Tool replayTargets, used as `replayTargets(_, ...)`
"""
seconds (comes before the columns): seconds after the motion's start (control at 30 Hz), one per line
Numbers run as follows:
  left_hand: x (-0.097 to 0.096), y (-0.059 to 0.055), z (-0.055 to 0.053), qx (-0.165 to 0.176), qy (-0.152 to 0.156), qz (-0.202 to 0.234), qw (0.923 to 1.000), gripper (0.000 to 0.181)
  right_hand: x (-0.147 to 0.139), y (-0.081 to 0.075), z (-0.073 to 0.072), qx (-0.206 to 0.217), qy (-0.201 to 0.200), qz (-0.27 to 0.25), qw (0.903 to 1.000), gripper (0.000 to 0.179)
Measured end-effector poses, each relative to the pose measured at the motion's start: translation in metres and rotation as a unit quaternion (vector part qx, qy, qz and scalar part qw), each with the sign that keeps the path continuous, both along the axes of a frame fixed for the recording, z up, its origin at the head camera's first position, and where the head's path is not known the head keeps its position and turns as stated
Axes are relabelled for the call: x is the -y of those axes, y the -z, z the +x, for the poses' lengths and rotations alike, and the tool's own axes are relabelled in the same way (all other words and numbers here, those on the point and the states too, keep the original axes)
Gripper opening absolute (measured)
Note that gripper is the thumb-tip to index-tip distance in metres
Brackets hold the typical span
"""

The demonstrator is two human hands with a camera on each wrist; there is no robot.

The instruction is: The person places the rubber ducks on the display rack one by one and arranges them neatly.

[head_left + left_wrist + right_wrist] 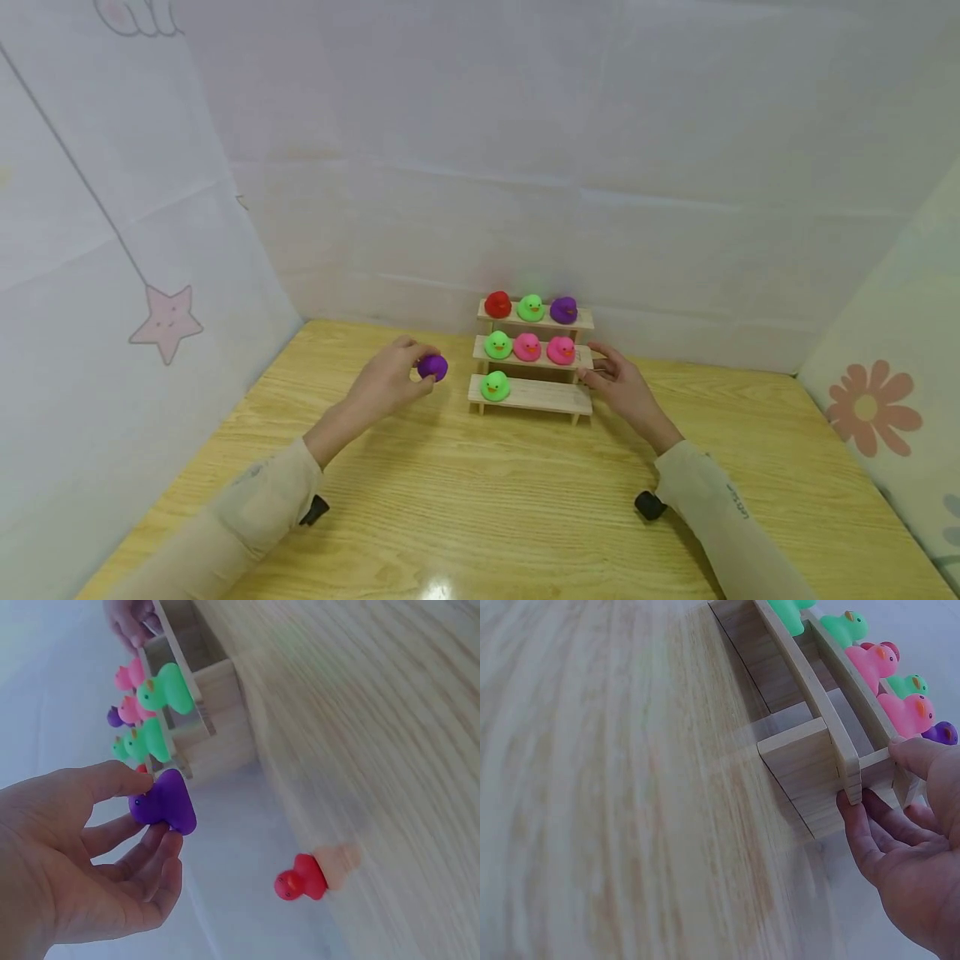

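Observation:
Between thumb and fingertips, my left hand (386, 375) pinches a purple rubber duck (166, 802), held above the table to the left of a three-tier wooden stand (540, 396). My right hand (621, 385) grips the stand's right end, its thumb (915, 754) on the middle tier and fingers by the lower tier's end. The top tier carries a red duck (498, 305), a green duck (531, 308) and a purple duck (564, 311). On the middle tier sit a green duck (498, 345) and two pink ducks (527, 347). One green duck (495, 386) occupies the bottom tier's left end.
Another red duck (301, 878) stands on the table (450, 500) near my left hand; the head view does not show it. A white cloth backdrop (465, 167) rises behind the table, with printed cloth along both sides.

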State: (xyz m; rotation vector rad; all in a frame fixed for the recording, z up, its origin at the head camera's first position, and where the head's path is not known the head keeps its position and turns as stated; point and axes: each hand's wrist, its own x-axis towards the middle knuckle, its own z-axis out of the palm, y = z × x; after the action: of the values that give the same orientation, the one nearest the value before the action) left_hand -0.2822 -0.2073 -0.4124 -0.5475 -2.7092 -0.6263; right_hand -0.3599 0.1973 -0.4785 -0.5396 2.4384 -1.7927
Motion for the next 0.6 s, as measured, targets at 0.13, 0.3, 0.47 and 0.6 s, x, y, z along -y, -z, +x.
replayTargets(0.13, -0.015, -0.005, 0.003, -0.016, 0.017, 0.010, 0.9997, 0.037, 0.000, 0.000, 0.000, -0.001, 0.000, 0.000, 1.0000, 0.077)
replayTargets(0.3, -0.033, -0.010, 0.007, -0.021, 0.039, 0.030, 0.9985, 0.035, -0.001, 0.000, 0.001, -0.002, 0.001, 0.001, 1.0000, 0.078)
replayTargets(0.47, -0.052, -0.011, 0.007, -0.024, 0.057, 0.046, 0.9971, 0.034, -0.001, -0.001, 0.002, -0.002, 0.002, 0.000, 1.0000, 0.078)
replayTargets(0.6, -0.066, -0.011, 0.006, -0.030, 0.072, 0.057, 0.9953, 0.035, -0.001, -0.001, 0.001, -0.003, 0.002, 0.001, 1.0000, 0.076)
